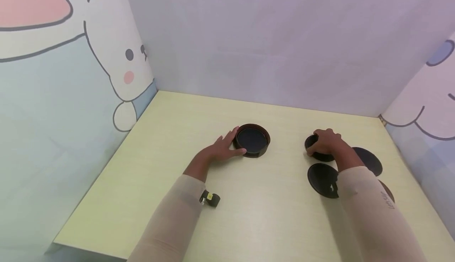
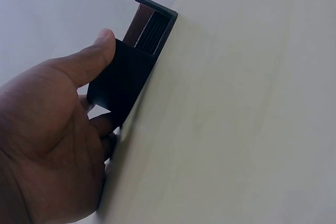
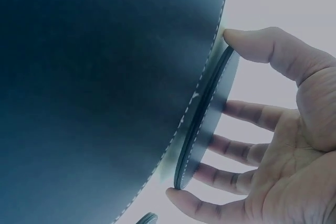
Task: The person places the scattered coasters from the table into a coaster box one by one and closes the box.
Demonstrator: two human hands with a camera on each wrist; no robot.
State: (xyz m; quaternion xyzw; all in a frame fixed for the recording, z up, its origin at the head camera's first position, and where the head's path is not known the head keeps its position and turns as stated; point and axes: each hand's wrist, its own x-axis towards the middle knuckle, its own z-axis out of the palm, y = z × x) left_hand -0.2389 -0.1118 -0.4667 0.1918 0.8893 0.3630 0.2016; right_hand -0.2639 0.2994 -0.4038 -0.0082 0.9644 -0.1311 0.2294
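Note:
A round dark coaster holder (image 1: 266, 145) stands on the table with a black disc (image 1: 251, 140) lying inside. My left hand (image 1: 222, 150) holds its left side, thumb against the near wall. In the left wrist view, a gap in the holder's wall shows ridged dark edges (image 2: 152, 31). To the right, my right hand (image 1: 328, 141) grips a black round coaster (image 3: 207, 116) by its rim, thumb and fingers spread around it. It has pale stitching and seems to be more than one layer. A large stitched black disc (image 3: 100, 87) fills the left of the right wrist view.
Another black coaster (image 1: 320, 180) lies nearer me, beside the right sleeve. A dark disc (image 1: 369, 161) lies right of the wrist, and a brown edge (image 1: 387, 191) shows past the forearm. Walls surround the pale table (image 1: 256, 214) at the back and sides.

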